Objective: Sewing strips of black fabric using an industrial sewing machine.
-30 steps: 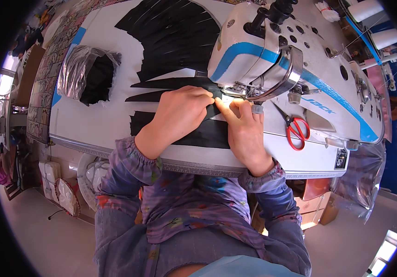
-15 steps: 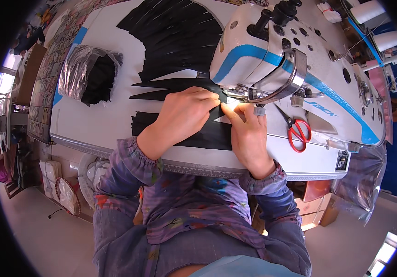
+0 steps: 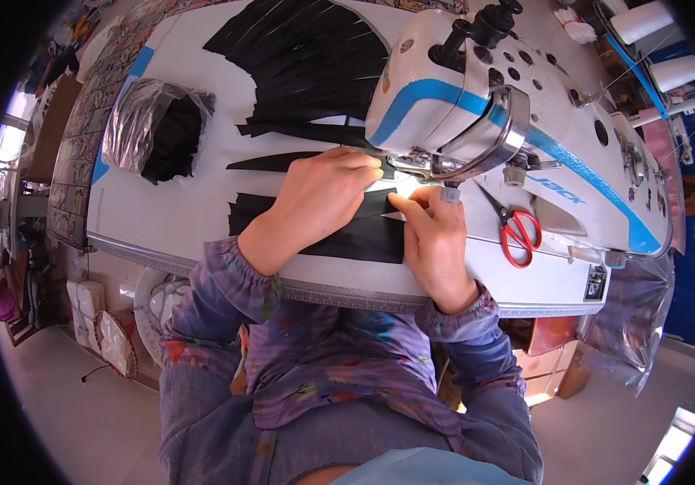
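A white sewing machine (image 3: 424, 77) with blue stripes stands at the right, its lit needle area just beyond my fingertips. My left hand (image 3: 323, 187) is pinched shut on a narrow black fabric strip (image 3: 262, 161), whose pointed end trails to the left. The strip's other end lies by the presser foot. My right hand (image 3: 436, 238) pinches the upper corner of a wider black fabric piece (image 3: 355, 240) lying nearer to me. Part of that piece is hidden beneath my left hand and wrist. A bright gap of tabletop separates the two fabrics near the needle.
Fanned black fabric pieces (image 3: 307, 69) cover the table's far side. At the left sits a clear plastic bag (image 3: 133, 121) with black material inside. Red-handled scissors (image 3: 519, 240) lie right of my right hand, against the machine's base. A ruler-marked edge (image 3: 347, 297) borders the table nearest me.
My right hand has drawn the wider piece's corner slightly toward me, away from the needle. A gap has opened between it and the strip. Far strips have shifted apart from the held strip.
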Available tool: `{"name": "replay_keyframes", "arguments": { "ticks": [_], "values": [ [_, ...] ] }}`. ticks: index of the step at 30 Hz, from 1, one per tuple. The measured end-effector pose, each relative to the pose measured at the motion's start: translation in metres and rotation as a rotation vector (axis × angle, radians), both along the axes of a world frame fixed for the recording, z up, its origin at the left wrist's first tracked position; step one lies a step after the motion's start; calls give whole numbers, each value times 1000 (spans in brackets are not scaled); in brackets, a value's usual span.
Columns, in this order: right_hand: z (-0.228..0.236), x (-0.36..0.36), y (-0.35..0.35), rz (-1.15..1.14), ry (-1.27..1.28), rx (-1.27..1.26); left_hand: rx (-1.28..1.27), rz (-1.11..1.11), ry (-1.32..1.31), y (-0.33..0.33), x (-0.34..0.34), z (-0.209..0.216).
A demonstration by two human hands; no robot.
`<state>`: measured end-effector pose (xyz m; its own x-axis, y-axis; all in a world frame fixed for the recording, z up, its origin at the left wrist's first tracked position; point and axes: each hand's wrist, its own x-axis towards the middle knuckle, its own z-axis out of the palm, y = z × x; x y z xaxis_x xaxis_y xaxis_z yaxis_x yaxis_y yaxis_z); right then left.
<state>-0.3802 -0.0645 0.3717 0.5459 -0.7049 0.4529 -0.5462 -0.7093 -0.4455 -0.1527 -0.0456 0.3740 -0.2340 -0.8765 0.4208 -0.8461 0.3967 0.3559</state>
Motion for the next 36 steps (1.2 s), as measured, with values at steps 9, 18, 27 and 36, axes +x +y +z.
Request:
{"name": "replay_keyframes", "arguments": {
  "ticks": [9, 18, 27, 36],
  "values": [
    [-2, -1, 0, -7, 13, -4, 25, 13, -15, -8, 1, 6],
    [-3, 3, -1, -3, 149, -37, -55, 0, 32, -7, 6, 7],
    [-4, 7, -1, -43, 203, -65, 77, -64, -19, 6, 5, 7],
    [-5, 7, 0, -54, 221, -50, -72, -85, -54, 0, 8, 6]
  ]
}}
